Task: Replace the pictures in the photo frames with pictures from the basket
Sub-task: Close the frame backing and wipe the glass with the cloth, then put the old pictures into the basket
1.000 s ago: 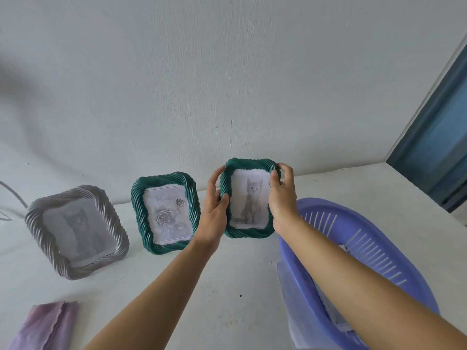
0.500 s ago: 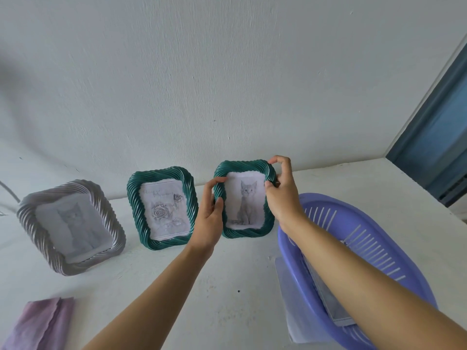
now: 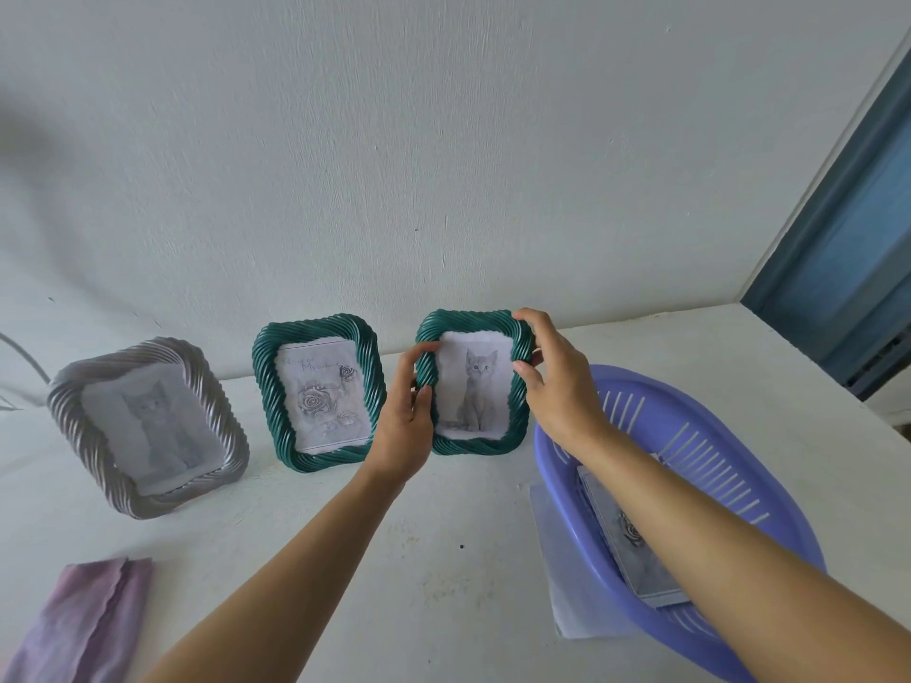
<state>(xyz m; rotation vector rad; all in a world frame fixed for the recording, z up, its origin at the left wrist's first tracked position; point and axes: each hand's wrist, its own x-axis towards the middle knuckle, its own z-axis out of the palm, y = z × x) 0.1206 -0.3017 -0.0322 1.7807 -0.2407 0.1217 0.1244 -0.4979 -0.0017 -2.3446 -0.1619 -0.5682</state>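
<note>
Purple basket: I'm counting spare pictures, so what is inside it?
A print with a rose lies flat inside the purple basket; the right forearm covers part of it, hiding anything more.

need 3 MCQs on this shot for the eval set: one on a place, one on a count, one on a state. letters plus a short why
1. The basket stands:
A) at the far left
B) behind the frames
C) at the far right

2. Green frames in view:
A) one
B) two
C) three

3. The green cat frame is:
A) gripped by the left hand and the right hand
B) lying flat, untouched
C) inside the basket

Key:
1 C: the basket sits right of every frame, under the right arm.
2 B: the rose frame and the green cat frame are green, while the grey frame is not.
3 A: one hand holds each side of it, thumbs on the front.
</note>
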